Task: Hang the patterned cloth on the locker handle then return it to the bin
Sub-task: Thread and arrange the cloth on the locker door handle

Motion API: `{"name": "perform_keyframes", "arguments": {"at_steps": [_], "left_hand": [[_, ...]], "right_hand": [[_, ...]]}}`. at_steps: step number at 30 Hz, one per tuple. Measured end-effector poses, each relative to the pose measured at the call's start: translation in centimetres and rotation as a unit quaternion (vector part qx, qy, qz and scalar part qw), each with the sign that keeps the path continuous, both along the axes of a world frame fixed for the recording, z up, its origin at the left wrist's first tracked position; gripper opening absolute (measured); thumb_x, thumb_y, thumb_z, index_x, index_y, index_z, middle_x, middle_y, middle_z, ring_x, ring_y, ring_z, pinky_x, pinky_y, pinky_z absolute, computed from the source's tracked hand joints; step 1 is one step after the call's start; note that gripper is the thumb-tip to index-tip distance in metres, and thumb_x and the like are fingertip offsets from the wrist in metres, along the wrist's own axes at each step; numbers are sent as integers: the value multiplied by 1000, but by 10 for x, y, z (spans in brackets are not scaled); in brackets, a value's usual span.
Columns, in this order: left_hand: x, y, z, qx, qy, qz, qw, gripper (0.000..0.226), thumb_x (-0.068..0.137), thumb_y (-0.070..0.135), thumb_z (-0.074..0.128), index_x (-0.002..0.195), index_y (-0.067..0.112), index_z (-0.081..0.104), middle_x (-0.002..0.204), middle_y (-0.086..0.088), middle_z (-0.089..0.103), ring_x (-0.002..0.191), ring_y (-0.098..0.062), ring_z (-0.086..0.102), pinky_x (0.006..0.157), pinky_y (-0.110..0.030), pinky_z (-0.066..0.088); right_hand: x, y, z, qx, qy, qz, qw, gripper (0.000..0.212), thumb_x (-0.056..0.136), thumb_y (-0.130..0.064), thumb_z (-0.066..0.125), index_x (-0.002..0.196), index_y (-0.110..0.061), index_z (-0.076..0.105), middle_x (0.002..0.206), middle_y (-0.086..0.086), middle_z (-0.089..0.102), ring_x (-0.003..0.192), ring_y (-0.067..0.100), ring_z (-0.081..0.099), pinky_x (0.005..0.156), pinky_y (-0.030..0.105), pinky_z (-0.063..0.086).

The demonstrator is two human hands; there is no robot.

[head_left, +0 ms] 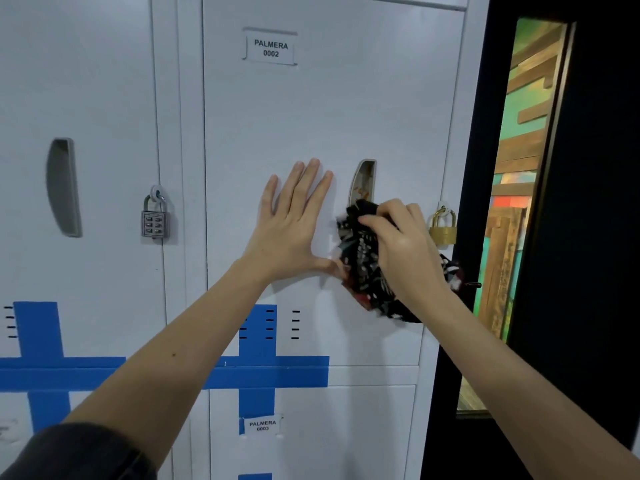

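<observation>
left hand point(294, 223): flat on the locker door point(329, 109), fingers spread wide, nothing in it, thumb right by the cloth

right hand point(403, 244): bunched tight around the patterned cloth point(363, 268), knuckles facing me

cloth: wadded up at the lower end of the locker handle point(364, 181), can't tell if it's hooked on yet, some hangs below my wrist

handle: recessed slot, top half showing

brass padlock point(443, 226): just right of my right hand

combo padlock point(154, 216): on the next locker over, well left

label point(270, 48): PALMERA 0002

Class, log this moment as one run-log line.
left hand: flat on door | right hand: gripping cloth at handle | cloth: bunched | bin: unseen
</observation>
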State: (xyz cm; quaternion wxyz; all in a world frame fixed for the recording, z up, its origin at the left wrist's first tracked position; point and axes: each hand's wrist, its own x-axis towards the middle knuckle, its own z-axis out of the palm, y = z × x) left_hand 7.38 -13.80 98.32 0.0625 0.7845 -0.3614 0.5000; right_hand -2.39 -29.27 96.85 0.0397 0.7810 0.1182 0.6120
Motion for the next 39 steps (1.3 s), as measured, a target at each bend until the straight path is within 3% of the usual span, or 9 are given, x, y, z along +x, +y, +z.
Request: {"name": "perform_keyframes", "arguments": {"at_steps": [8,13,16,22,26,30,33,36,39], "left_hand": [[1,0,-1,-10,-16,-11,1000,122,55,85,38,145,7,9,154,-16,9,141,-27,-1,111,-41,-14],[0,0,-1,-3,-2,-17,1000,130,49,93,32,146,11,3,154,-11,-3,142,-20,-11,111,-41,-17],[-1,1,0,-2,2,-17,1000,130,49,95,25,146,11,4,155,-12,2,142,-23,-7,111,-41,-16],[-1,2,2,14,11,-5,1000,127,50,88,36,146,10,6,155,-16,3,141,-25,-5,110,-41,-17],[-1,3,3,16,23,-24,999,134,43,92,37,146,16,-2,154,-9,-4,141,-21,-11,109,-40,-20],[-3,6,6,1,9,-26,1000,129,45,90,40,145,14,8,153,-15,14,139,-23,2,110,-44,-7],[-3,6,12,-4,2,-27,1000,128,47,80,57,144,8,15,152,-17,21,137,-25,8,110,-47,-4],[-5,4,17,0,1,-26,1000,134,42,80,57,146,10,8,155,-14,12,140,-23,-1,110,-47,-7],[-5,4,18,18,34,-37,999,139,44,78,64,144,19,-12,152,2,-16,138,-14,-21,109,-44,-17]], "right_hand": [[2,2,-12,-24,62,-3,998,38,63,24,68,95,3,68,89,18,62,77,31,50,53,37,49],[3,10,30,1,10,10,1000,29,71,18,65,96,4,68,90,21,61,78,34,51,53,36,48],[9,14,44,4,-9,2,1000,30,71,19,65,97,4,68,89,21,61,76,36,53,49,35,47],[2,14,14,-11,49,-4,999,35,65,23,67,94,4,69,86,18,60,74,35,53,46,36,48],[4,10,52,19,-3,3,1000,32,72,22,64,99,5,68,88,20,59,77,36,52,51,37,48],[10,12,50,6,-5,-5,1000,32,70,21,65,97,5,68,87,21,60,75,36,53,47,39,48],[8,13,25,-17,34,-4,999,36,66,24,66,96,4,69,87,19,60,74,35,53,45,40,49],[8,11,37,12,17,3,1000,33,70,21,66,99,5,68,88,19,59,76,35,52,50,40,49],[12,9,56,32,-19,4,999,33,72,20,64,101,4,67,88,20,58,76,35,51,50,38,49]]}}
